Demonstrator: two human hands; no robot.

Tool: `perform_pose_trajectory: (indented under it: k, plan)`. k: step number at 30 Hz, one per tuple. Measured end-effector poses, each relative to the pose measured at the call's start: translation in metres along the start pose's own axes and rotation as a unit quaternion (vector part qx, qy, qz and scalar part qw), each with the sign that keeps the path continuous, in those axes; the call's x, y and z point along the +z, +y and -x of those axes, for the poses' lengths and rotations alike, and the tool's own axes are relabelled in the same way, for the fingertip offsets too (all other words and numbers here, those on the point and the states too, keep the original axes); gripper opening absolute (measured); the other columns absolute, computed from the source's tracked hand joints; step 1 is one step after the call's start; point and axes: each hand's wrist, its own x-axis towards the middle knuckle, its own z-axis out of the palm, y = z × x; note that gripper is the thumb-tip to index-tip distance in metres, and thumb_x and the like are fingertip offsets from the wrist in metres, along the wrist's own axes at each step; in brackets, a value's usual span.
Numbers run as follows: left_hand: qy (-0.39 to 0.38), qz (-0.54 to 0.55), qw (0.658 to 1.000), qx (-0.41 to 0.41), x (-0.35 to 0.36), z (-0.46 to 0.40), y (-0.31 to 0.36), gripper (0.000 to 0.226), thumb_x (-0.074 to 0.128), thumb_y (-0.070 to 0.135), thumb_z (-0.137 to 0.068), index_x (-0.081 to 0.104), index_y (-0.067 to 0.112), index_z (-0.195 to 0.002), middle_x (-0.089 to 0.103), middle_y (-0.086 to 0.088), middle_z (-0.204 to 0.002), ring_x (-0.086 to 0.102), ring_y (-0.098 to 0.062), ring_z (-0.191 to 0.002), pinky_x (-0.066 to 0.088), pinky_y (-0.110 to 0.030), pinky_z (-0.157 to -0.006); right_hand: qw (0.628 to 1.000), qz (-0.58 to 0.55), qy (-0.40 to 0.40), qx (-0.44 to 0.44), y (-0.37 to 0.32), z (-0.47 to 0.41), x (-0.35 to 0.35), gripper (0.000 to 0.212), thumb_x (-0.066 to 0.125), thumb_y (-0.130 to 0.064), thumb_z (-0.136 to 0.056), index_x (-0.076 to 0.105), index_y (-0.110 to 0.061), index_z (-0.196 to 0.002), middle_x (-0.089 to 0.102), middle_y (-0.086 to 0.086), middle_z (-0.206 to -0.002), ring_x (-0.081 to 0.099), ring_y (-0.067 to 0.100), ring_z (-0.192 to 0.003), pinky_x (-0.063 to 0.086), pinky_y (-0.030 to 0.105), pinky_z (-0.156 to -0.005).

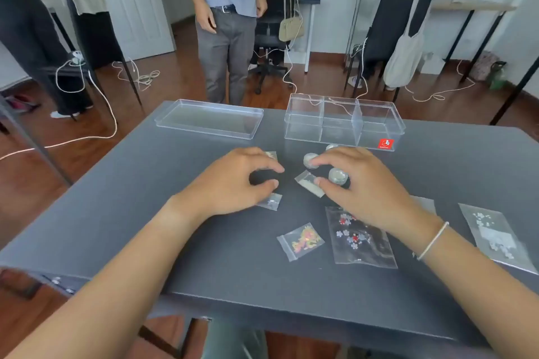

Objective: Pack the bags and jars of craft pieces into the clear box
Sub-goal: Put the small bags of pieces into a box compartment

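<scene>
A clear divided box stands open at the far side of the grey table; its compartments hold nothing I can see. My left hand hovers curled over the table, fingers apart, with a small bag below it and another behind it. My right hand reaches over small round jars; its fingertips touch them, and the thumb sits by a small white bag. Near me lie a bag of yellow pieces, a bag of flower pieces and a bag of white pieces.
The box's clear lid lies upturned at the far left of the table. A person stands just beyond the table's far edge. Chairs, cables and bags fill the floor behind.
</scene>
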Motion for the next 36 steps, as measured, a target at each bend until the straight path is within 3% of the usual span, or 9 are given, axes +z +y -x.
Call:
perform_pose_trajectory:
  k: [4,9,13,17,22,27,29,32,36]
  plan:
    - [-0.096,-0.002,0.995,-0.032,-0.005,0.001,0.002,0.027,0.062,0.032,-0.08,0.062,0.039,-0.106,0.051,0.022,-0.109,0.047,0.0,-0.104,0.033,-0.009,-0.085,0.994,0.072,-0.061,-0.046,0.004,-0.019,0.002,0.032,0.05,-0.018,-0.088,0.058,-0.03,-0.116,0.059,-0.011,-0.126,0.043,0.018,-0.11,0.03,0.033,-0.097]
    - [-0.112,-0.04,0.991,-0.055,-0.012,0.0,0.0,0.034,0.062,0.029,-0.08,0.06,0.037,-0.113,0.047,0.019,-0.113,0.044,0.007,-0.095,0.029,-0.003,-0.077,0.985,0.104,-0.111,-0.081,0.011,-0.03,0.011,0.042,0.044,-0.011,-0.086,0.054,-0.033,-0.12,0.056,-0.017,-0.126,0.036,0.016,-0.105,0.018,0.026,-0.083]
    - [-0.139,-0.062,0.986,-0.069,-0.017,0.004,0.0,0.031,0.064,0.028,-0.08,0.062,0.033,-0.111,0.051,0.013,-0.109,0.047,0.002,-0.088,0.036,-0.015,-0.079,0.978,0.115,-0.154,-0.074,0.011,-0.033,0.015,0.038,0.044,-0.014,-0.089,0.053,-0.035,-0.119,0.057,-0.017,-0.122,0.032,0.014,-0.103,0.015,0.027,-0.081]
    - [-0.147,-0.06,0.984,-0.076,-0.02,0.003,0.003,0.014,0.066,0.026,-0.079,0.064,0.033,-0.091,0.054,0.009,-0.097,0.052,-0.008,-0.089,0.044,-0.025,-0.082,0.975,0.128,-0.165,-0.076,0.009,-0.037,0.014,0.035,0.047,-0.013,-0.089,0.056,-0.033,-0.117,0.057,-0.01,-0.118,0.034,0.017,-0.106,0.015,0.027,-0.08]
    - [-0.104,-0.037,0.99,-0.086,-0.026,-0.004,0.005,0.019,0.058,0.015,-0.082,0.069,0.031,-0.078,0.06,0.014,-0.074,0.054,0.002,-0.066,0.04,-0.006,-0.06,0.985,0.102,-0.122,-0.068,0.011,-0.036,0.012,0.027,0.045,-0.007,-0.087,0.064,-0.025,-0.094,0.057,-0.009,-0.091,0.04,0.017,-0.096,0.016,0.025,-0.076]
    - [-0.053,0.009,0.998,-0.041,-0.046,-0.029,0.018,0.025,0.051,0.008,-0.088,0.07,0.023,-0.096,0.061,0.001,-0.089,0.056,-0.009,-0.073,0.038,-0.007,-0.064,0.996,0.008,-0.072,-0.046,0.013,-0.035,-0.002,0.02,0.052,-0.01,-0.087,0.067,-0.024,-0.084,0.063,-0.006,-0.088,0.045,0.014,-0.088,0.033,0.029,-0.085]
    - [-0.022,0.021,0.999,-0.023,-0.055,-0.048,0.023,0.029,0.048,0.008,-0.09,0.068,0.027,-0.1,0.057,0.003,-0.084,0.055,-0.013,-0.072,0.039,-0.011,-0.061,0.997,-0.028,-0.059,-0.036,0.014,-0.037,-0.008,0.019,0.054,-0.01,-0.087,0.067,-0.024,-0.082,0.063,-0.007,-0.087,0.049,0.004,-0.084,0.036,0.021,-0.08]
    - [0.012,0.059,0.998,-0.024,-0.062,-0.086,0.027,0.031,0.048,0.009,-0.09,0.064,0.031,-0.104,0.055,0.01,-0.076,0.059,-0.006,-0.065,0.04,-0.003,-0.054,0.996,-0.087,-0.031,-0.006,0.015,-0.039,-0.016,0.021,0.056,-0.009,-0.086,0.065,-0.026,-0.078,0.055,-0.017,-0.077,0.048,-0.013,-0.07,0.036,0.004,-0.065]
    - [0.08,0.06,0.995,-0.002,-0.057,-0.138,0.026,0.026,0.052,0.003,-0.087,0.065,0.016,-0.107,0.059,0.006,-0.081,0.056,0.003,-0.061,0.042,-0.001,-0.056,0.989,-0.142,0.023,0.025,0.018,-0.04,-0.024,0.022,0.057,-0.005,-0.085,0.066,-0.024,-0.079,0.054,-0.016,-0.073,0.049,-0.007,-0.061,0.038,0.003,-0.058]
